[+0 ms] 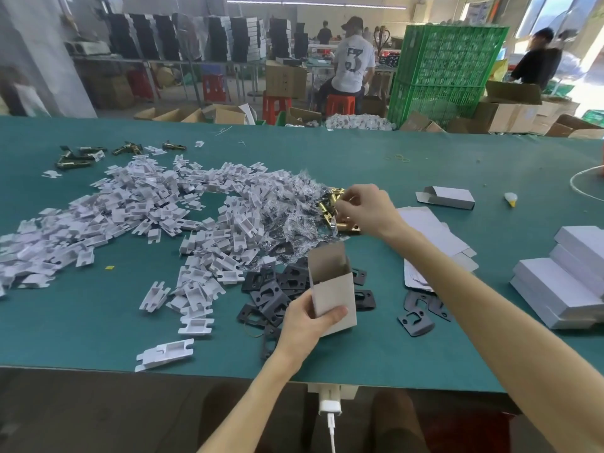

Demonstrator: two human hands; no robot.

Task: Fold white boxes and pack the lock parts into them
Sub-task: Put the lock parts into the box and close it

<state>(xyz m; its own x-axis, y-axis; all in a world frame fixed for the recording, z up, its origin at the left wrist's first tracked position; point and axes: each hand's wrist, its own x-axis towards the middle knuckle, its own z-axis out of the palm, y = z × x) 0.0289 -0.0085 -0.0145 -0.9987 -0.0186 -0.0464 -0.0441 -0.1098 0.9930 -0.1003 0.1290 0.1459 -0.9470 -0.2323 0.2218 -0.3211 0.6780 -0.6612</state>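
My left hand (305, 325) grips a folded white box (331, 286), held upright with its top open above the green table (425, 348). Farther back, my right hand (366, 207) reaches into a pile of brass latch parts (330, 209) and pinches one of them. Clear plastic bags of small parts (294, 214) lie just left of the brass pieces. Black strike plates (271, 295) are heaped under and around the box. A big spread of white plastic inserts (147, 207) covers the left half of the table.
Flat unfolded box blanks (434, 237) lie under my right forearm. Closed white boxes (565, 282) are stacked at the right edge. One open box (447, 197) and a glue bottle (511, 199) lie farther back. More brass latches (81, 156) sit far left. People work behind the table.
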